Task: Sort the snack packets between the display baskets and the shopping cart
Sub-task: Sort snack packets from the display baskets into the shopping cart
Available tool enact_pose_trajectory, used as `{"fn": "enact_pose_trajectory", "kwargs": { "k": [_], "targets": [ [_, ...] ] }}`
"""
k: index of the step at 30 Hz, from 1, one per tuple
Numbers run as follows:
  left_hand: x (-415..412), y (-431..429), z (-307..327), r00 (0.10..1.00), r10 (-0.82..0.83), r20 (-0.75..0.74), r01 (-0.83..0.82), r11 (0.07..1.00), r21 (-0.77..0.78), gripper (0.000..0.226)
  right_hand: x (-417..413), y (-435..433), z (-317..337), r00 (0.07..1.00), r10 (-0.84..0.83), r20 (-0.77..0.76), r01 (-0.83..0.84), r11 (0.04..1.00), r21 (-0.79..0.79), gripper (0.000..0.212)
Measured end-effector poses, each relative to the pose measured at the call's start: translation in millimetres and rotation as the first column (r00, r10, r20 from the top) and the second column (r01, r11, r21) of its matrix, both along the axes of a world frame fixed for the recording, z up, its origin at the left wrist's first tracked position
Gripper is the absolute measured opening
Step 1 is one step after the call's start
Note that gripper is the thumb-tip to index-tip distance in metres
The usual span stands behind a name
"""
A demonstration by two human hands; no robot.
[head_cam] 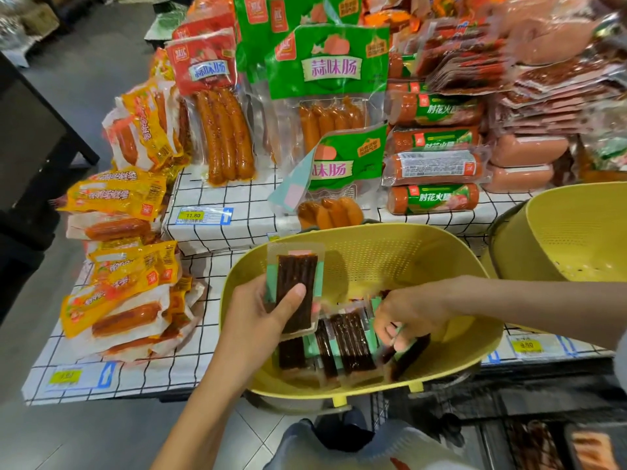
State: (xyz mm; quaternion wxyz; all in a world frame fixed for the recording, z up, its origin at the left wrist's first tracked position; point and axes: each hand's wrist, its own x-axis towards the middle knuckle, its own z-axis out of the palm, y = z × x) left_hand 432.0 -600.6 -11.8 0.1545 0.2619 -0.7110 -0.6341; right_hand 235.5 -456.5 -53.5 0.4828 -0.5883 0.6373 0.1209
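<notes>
At the bottom of the frame, dark wire mesh that is probably the shopping cart (380, 407) shows under a yellow basket (369, 236); what it holds is too blurred to tell. Above it, the left hand (258, 310) holds one dark snack packet (297, 290) upright over the basket, thumb pressed across its face. At lower right of the basket, the right hand (403, 320) reaches in, fingers curled round another packet (409, 356). Between the hands, a row of like packets (339, 347) lies on the basket floor, so the sorting looks only partly done, with several left to lift out. At right of the frame, a second yellow basket (576, 232) shows no packets in the part in view. Beyond, across the upper frame, sausage packs (334, 79) crowd a checked cloth (237, 205).
</notes>
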Motion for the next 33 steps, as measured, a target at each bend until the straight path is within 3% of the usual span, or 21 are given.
{"fn": "enact_pose_trajectory", "kwargs": {
  "k": [3, 5, 7, 8, 10, 12, 13, 15, 17, 19, 20, 21, 22, 24, 26, 27, 30, 31, 33],
  "targets": [
    [-1, -1, 0, 1.0, 0.007, -0.001, -0.007, 0.999, 0.035, 0.018, 1, -1, 1, 0.999, -0.039, 0.034, 0.039, 0.999, 0.011, 0.013],
    [-1, -2, 0, 1.0, 0.018, -0.004, -0.018, 0.999, 0.044, 0.016, -3, -2, 10, 0.996, -0.084, 0.024, 0.086, 0.989, -0.122, 0.012],
    [-1, -2, -1, 0.999, 0.051, 0.005, -0.051, 0.996, 0.075, 0.014, -11, -3, 24, 0.971, -0.209, 0.119, 0.236, 0.924, -0.3, 0.01],
    [0, -3, 0, 0.997, 0.078, 0.005, -0.078, 0.989, 0.122, 0.013, -15, -4, 32, 0.915, -0.319, 0.248, 0.389, 0.859, -0.332, 0.01],
    [-1, -3, 3, 0.994, 0.113, -0.01, -0.107, 0.964, 0.244, 0.016, -16, -6, 48, 0.647, -0.515, 0.562, 0.705, 0.684, -0.185, 0.013],
    [-2, -2, 6, 0.996, 0.084, -0.033, -0.066, 0.925, 0.373, 0.027, -8, -11, 57, 0.304, -0.581, 0.755, 0.835, 0.544, 0.083, 0.007],
    [-3, -1, 7, 0.998, 0.05, -0.046, -0.026, 0.905, 0.425, 0.034, -2, -15, 58, 0.195, -0.585, 0.788, 0.843, 0.51, 0.17, 0.01],
    [-7, 4, 10, 0.999, 0.012, -0.044, 0.008, 0.902, 0.432, 0.042, 11, -22, 56, 0.097, -0.598, 0.796, 0.838, 0.48, 0.258, 0.024],
    [-10, 8, 7, 0.999, 0.054, -0.005, -0.05, 0.946, 0.32, 0.04, 15, -25, 53, 0.18, -0.615, 0.767, 0.854, 0.485, 0.188, 0.029],
    [-9, 9, 3, 0.994, 0.107, 0.033, -0.112, 0.962, 0.248, 0.031, 13, -21, 50, 0.529, -0.566, 0.632, 0.794, 0.592, -0.135, 0.027],
    [-8, 8, 2, 0.992, 0.122, 0.045, -0.129, 0.96, 0.247, 0.029, 10, -17, 46, 0.731, -0.5, 0.465, 0.657, 0.699, -0.281, 0.023],
    [-6, 6, 1, 0.991, 0.129, 0.047, -0.137, 0.957, 0.258, 0.028, 8, -13, 40, 0.874, -0.409, 0.264, 0.478, 0.821, -0.311, 0.02],
    [-4, 4, 1, 0.991, 0.126, 0.042, -0.133, 0.954, 0.269, 0.028, 8, -8, 33, 0.952, -0.288, 0.103, 0.304, 0.926, -0.223, 0.023],
    [-2, 3, 2, 0.994, 0.107, 0.024, -0.109, 0.955, 0.275, 0.029, 12, 2, 16, 0.996, -0.008, -0.085, 0.01, 1.0, 0.015, 0.031],
    [-1, 3, 3, 0.995, 0.096, 0.017, -0.096, 0.956, 0.278, 0.028, 18, 3, 11, 0.981, 0.121, -0.153, -0.116, 0.992, 0.04, 0.015],
    [-1, 3, 3, 0.995, 0.103, 0.013, -0.102, 0.953, 0.285, 0.028, 19, 1, 12, 0.982, 0.088, -0.166, -0.091, 0.996, -0.012, 0.006],
    [3, 2, 5, 0.986, 0.166, -0.013, -0.156, 0.946, 0.286, 0.027, 5, -5, 26, 0.981, -0.175, -0.086, 0.15, 0.96, -0.238, 0.008],
    [5, 1, 6, 0.981, 0.195, -0.021, -0.182, 0.946, 0.267, 0.028, -2, -5, 33, 0.96, -0.277, 0.051, 0.279, 0.915, -0.292, 0.008],
    [8, 0, 7, 0.966, 0.255, -0.039, -0.243, 0.951, 0.192, 0.025, -11, -3, 49, 0.804, -0.452, 0.387, 0.566, 0.782, -0.262, 0.012]
  ]
}}
